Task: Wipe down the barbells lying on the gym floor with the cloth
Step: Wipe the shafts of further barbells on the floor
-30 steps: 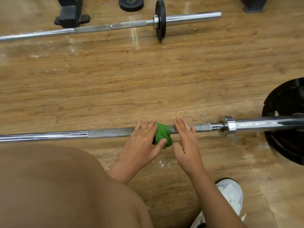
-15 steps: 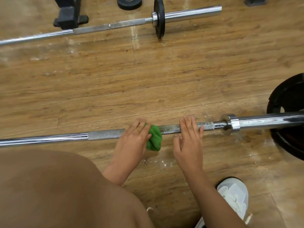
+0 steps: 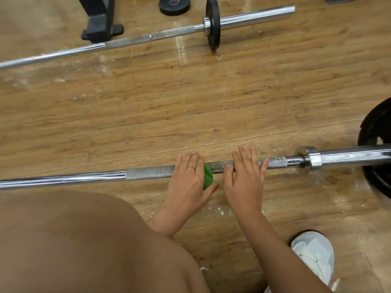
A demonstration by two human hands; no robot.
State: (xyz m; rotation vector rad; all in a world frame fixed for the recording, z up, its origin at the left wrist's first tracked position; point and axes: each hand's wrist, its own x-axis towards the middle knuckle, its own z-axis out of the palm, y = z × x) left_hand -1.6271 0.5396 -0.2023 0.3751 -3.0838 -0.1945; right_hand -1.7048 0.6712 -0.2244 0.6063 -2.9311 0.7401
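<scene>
The near barbell [image 3: 148,173] lies across the wooden floor, with a chrome collar [image 3: 306,159] at its right. My left hand [image 3: 188,182] lies over the knurled part of the bar and grips a green cloth [image 3: 208,178] against it. Only the cloth's right edge shows beyond my palm. Just to the right, my right hand [image 3: 245,178] rests on the bar with straight fingers laid across it and the thumb touching the shaft. A second barbell [image 3: 127,41] lies farther away, carrying a small black plate [image 3: 213,26].
A large black plate [image 3: 376,144] sits on the near bar's right sleeve. A loose small plate [image 3: 174,5] and a black rack foot [image 3: 99,24] are at the far side. My knee [image 3: 84,240] fills the lower left, and my white shoe [image 3: 313,256] is at the lower right.
My left hand slid the cloth leftward along the bar, away from the collar, and now covers more of it. My right hand stayed resting on the bar.
</scene>
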